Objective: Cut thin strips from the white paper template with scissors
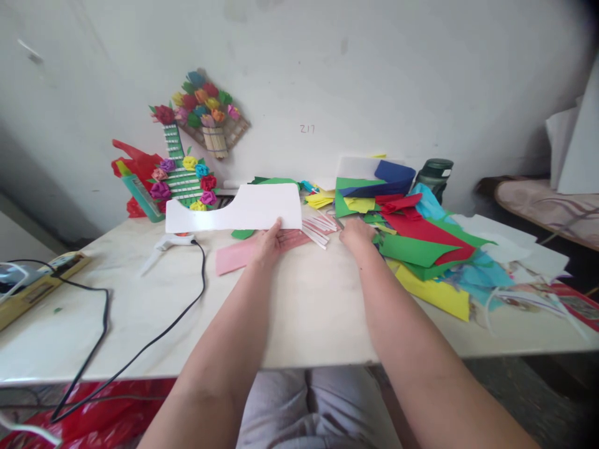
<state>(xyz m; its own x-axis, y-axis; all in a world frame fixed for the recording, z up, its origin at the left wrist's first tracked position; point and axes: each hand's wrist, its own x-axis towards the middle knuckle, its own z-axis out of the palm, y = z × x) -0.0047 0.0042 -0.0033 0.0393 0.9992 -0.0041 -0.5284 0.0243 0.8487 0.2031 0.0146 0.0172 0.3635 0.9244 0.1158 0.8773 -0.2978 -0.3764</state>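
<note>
- The left hand (pixel 269 240) is pinching the white card cut-out (pixel 238 209) at its lower right edge, thumb in front.
- The cut-out is hanging just above the table (pixel 304 312), over a pink sheet (pixel 234 257). Its long axis is running left to right, with the narrow tail pointing left.
- The right hand (pixel 356 236) is resting by the white strips (pixel 321 226); I cannot tell whether its fingers are gripping anything.

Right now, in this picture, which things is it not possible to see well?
- Head view: what the right hand touches; its fingers point away and the back of the hand hides them.
- Head view: the far edge of the pink sheet, behind the left hand and the white card that it holds.
- Head view: the base of the dark green bottle, behind the coloured paper pile.
- Head view: the wall marking, too small to read surely.
</note>
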